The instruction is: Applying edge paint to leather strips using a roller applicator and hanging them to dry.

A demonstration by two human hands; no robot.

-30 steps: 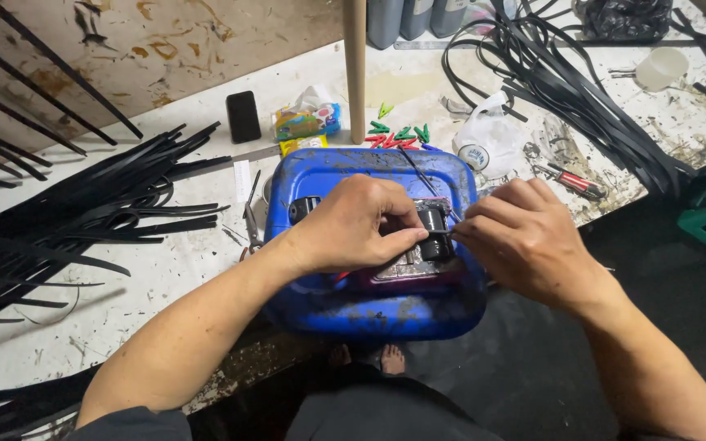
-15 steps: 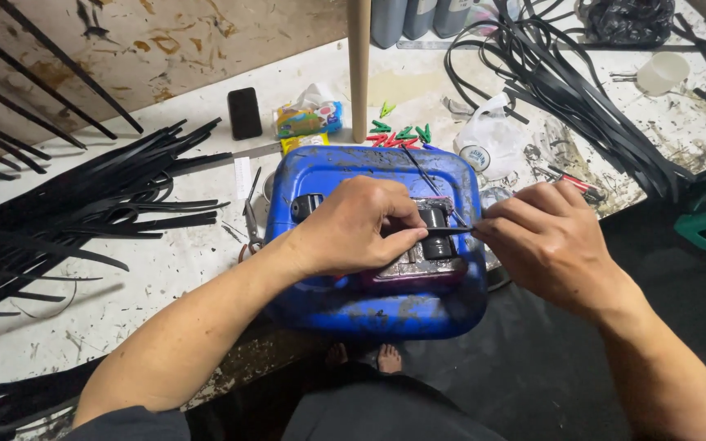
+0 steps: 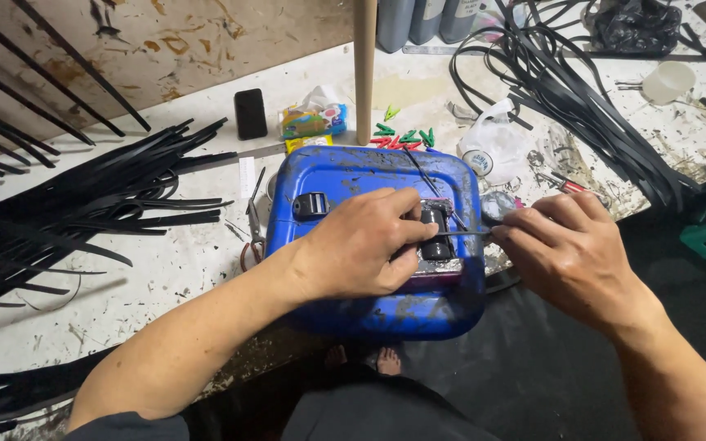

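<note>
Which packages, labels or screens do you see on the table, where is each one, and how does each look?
Snack packet: behind the blue container, crumpled, yellow, green and blue.
Phone: left of the packet, flat black rectangle, screen dark.
White plastic bag: right of the coloured clothespins, with a round label.
White paper slip: left of the container, narrow.

The left hand [image 3: 361, 245] pressed a small black part [image 3: 435, 233] onto a blue container [image 3: 369, 175]. The right hand [image 3: 569, 253] pinched a thin strip [image 3: 463, 233] beside it, above the spattered surface [image 3: 165, 269].
</note>
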